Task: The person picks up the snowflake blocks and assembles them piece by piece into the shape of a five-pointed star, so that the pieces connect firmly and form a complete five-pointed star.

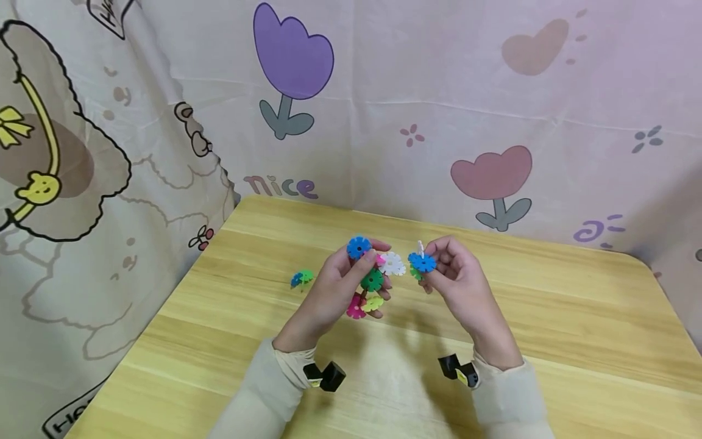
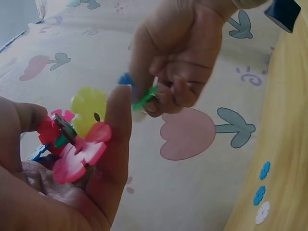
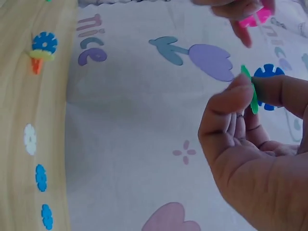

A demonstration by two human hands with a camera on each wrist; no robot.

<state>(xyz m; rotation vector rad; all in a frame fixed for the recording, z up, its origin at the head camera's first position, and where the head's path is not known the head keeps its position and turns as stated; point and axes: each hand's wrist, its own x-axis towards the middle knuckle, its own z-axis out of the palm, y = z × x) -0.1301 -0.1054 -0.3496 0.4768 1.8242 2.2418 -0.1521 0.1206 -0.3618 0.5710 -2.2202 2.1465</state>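
My left hand holds a cluster of joined plastic snowflake discs between thumb and fingers. The cluster has a blue disc, a white disc, a green disc, a magenta disc and a yellow disc. Just to its right, my right hand pinches a smaller joined piece. This piece shows a blue disc, a white disc standing on edge, and a green disc by the fingertips. In the head view the white disc of the cluster and the smaller piece are apart.
Left of the hands, a small joined piece lies on the wooden table. In the right wrist view, a loose white disc and two blue discs lie along the table. A printed cloth hangs behind.
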